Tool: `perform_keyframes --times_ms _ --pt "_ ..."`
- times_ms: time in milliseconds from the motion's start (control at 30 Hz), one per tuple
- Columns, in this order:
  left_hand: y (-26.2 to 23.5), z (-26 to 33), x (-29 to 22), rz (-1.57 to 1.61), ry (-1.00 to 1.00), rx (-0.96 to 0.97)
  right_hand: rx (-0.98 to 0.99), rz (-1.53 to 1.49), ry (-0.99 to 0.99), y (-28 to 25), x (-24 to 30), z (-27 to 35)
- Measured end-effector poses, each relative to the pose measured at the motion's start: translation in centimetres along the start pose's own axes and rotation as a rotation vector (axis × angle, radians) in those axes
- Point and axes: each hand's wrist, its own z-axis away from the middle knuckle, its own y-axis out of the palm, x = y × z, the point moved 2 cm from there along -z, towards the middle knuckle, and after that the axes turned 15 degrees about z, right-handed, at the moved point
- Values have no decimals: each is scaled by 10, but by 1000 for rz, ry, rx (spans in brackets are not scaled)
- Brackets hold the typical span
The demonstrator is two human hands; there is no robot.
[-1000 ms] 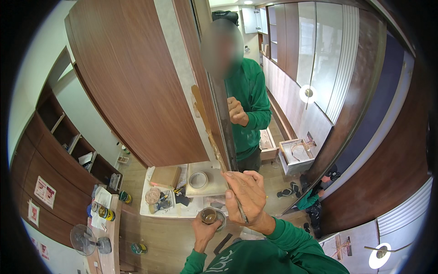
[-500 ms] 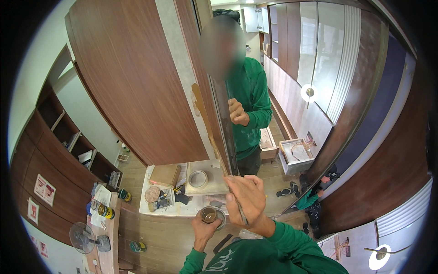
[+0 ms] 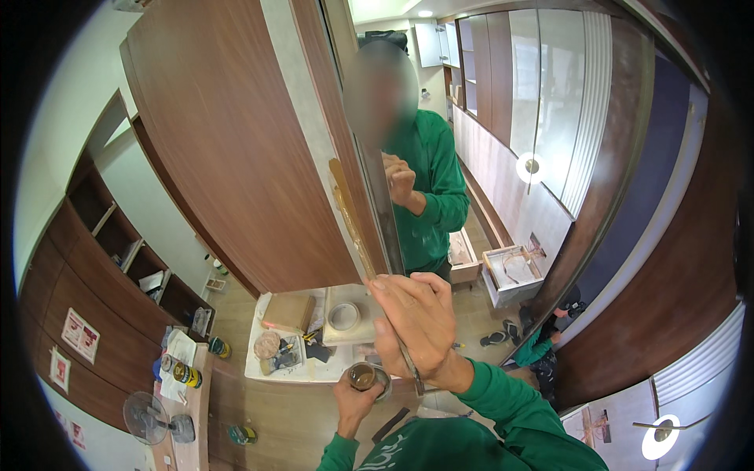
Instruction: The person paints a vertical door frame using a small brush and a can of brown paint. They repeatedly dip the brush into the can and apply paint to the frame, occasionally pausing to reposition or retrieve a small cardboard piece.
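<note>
My right hand is closed around a thin paintbrush, its handle slanting down below the palm. The fingers hide the brush's tip, close against the narrow edge of a brown wood panel. Up from the fingertips runs a glossy ochre-brown streak of paint along a pale strip beside the panel. Lower down, my left hand holds a small cup of brown liquid, its fingers wrapped round the side. To the right, a mirror reflects a person in a green top with one hand raised.
Below the panel, a white ledge carries a tape roll, a flat box and a tray of tools. At left stand a bench with a fan and cans, plus another can on the floor.
My right hand has moved slightly up and left along the strip with the paintbrush. The streak above it looks wetter and shinier. My left hand still holds the cup, and the view has shifted slightly.
</note>
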Motion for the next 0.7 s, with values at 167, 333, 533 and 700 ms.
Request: perform_keyframes --times_ms 167,333,533,700 --pt "-7 1 9 -9 2 6 -11 -2 0 8 -1 -2" --pt "-7 3 5 -21 -9 -10 -4 12 25 12 -1 0" --pt "-5 2 7 -12 -9 11 0 31 51 13 1 3" --pt "-5 1 4 -32 -6 10 -2 38 62 13 2 4"
